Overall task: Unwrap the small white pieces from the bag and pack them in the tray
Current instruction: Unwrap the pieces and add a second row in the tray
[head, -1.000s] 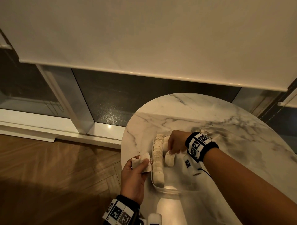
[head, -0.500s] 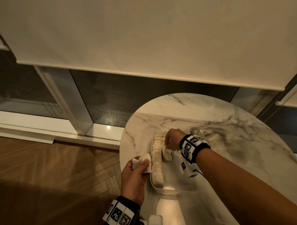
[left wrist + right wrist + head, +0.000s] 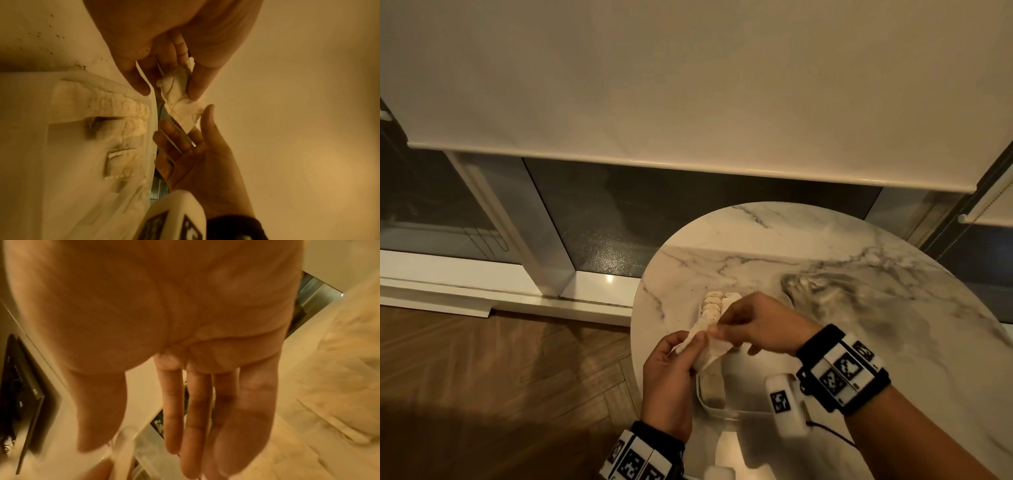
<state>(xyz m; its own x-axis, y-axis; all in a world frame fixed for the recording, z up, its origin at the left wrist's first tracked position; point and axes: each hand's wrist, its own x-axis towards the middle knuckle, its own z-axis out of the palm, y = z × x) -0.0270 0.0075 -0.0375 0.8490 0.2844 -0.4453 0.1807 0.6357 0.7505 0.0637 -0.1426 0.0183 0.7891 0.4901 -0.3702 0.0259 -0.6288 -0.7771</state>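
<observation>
Both hands meet above the left rim of the clear tray [image 3: 724,409]. My left hand [image 3: 688,346] holds a small white piece in its wrapper [image 3: 710,353] between thumb and fingers. My right hand [image 3: 717,329] pinches the same wrapper from the right. In the left wrist view the right hand [image 3: 168,92] comes from above and pinches the white piece [image 3: 176,97], while the left hand [image 3: 185,120] holds its clear wrapping from below. A row of white pieces [image 3: 714,305] lies along the tray's left side, also seen from the left wrist as white pieces [image 3: 127,108]. The right wrist view is blurred.
The tray sits near the left edge of a round marble table [image 3: 859,274]; the wooden floor [image 3: 500,377] lies beyond that edge. Crumpled clear plastic [image 3: 808,289] lies on the table behind the right hand. A window with a lowered blind [image 3: 688,85] is behind.
My right hand has left the tray, where it touched a white piece, and has come over to pinch the wrapped piece in my left hand. The left hand has shifted slightly toward the tray.
</observation>
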